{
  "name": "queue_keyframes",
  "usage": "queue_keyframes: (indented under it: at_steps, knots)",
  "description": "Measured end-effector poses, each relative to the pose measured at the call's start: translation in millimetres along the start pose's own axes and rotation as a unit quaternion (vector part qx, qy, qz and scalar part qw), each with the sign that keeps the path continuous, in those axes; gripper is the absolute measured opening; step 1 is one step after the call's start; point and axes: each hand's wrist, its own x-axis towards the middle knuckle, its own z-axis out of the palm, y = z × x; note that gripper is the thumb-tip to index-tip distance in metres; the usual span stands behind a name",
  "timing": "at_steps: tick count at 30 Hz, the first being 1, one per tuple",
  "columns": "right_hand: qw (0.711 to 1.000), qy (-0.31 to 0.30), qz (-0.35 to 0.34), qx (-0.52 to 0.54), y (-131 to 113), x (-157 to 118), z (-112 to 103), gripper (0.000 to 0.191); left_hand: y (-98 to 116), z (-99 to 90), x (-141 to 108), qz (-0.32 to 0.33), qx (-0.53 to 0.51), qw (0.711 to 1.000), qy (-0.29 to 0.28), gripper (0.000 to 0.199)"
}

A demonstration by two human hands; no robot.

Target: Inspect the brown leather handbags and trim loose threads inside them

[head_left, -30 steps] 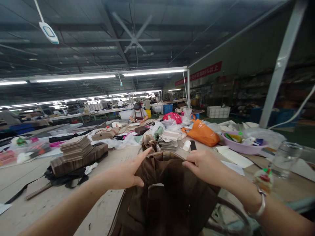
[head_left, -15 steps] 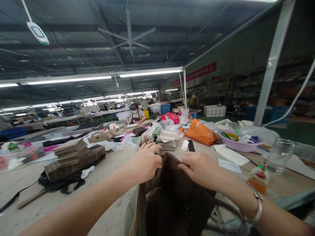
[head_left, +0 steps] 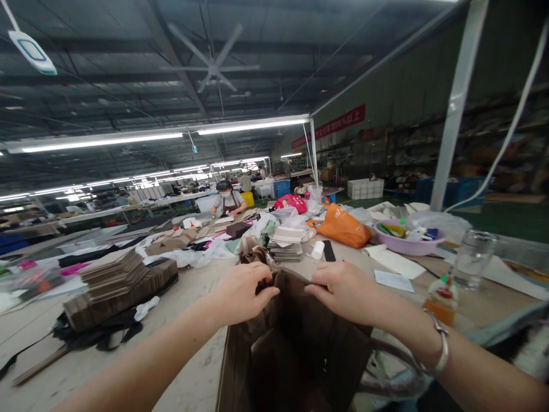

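A dark brown bag [head_left: 300, 343] stands with its mouth open toward me at the table's near edge. My left hand [head_left: 240, 292] pinches the far left part of its rim, thumb pointing right. On the right, my right hand [head_left: 343, 289] grips the rim between thumb and fingers, a silver bangle on that wrist. A curved handle [head_left: 394, 352] hangs on the bag's right side. Just beyond the left hand lies a crumpled brown piece with something shiny [head_left: 253, 250]. The bag's inside is too dark to make out.
Stacked brown pieces [head_left: 115, 274] lie on the table [head_left: 193, 332] at left. Beyond the bag are an orange bag [head_left: 345, 226], a purple basin [head_left: 407, 245] and a white bottle [head_left: 318, 250]. A glass jar [head_left: 476, 257] and an orange glue bottle [head_left: 441, 300] stand right. A person [head_left: 227, 200] sits farther off.
The view has shifted, so the surroundings appear farther left. My left hand has moved left and down along the rim, its thumb now stretched to the right. My right hand keeps its hold.
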Motion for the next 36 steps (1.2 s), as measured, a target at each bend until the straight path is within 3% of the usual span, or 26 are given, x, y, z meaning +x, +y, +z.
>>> queue_keyframes:
  at_steps: [8, 14, 19, 36]
  knots:
    - [0.998, -0.028, 0.041, 0.048, -1.4, 3.9, -2.5, 0.058, -6.5, 4.0, 1.7, -0.031, 0.039, 0.999, 0.01, 0.033]
    - [0.99, -0.097, 0.02, 0.101, -4.3, 25.0, -8.1, 0.049, -4.9, 3.8, -0.8, -0.039, 0.04, 0.998, 0.012, 0.033]
    - [0.993, -0.067, 0.033, 0.087, -9.0, 37.1, -1.7, 0.046, -5.2, 4.9, -1.9, -0.041, 0.047, 0.998, 0.014, 0.033]
    - [0.998, -0.028, 0.048, 0.016, -18.6, 39.2, 2.4, 0.036, -2.5, 2.0, -1.6, -0.058, 0.056, 0.997, 0.01, 0.032]
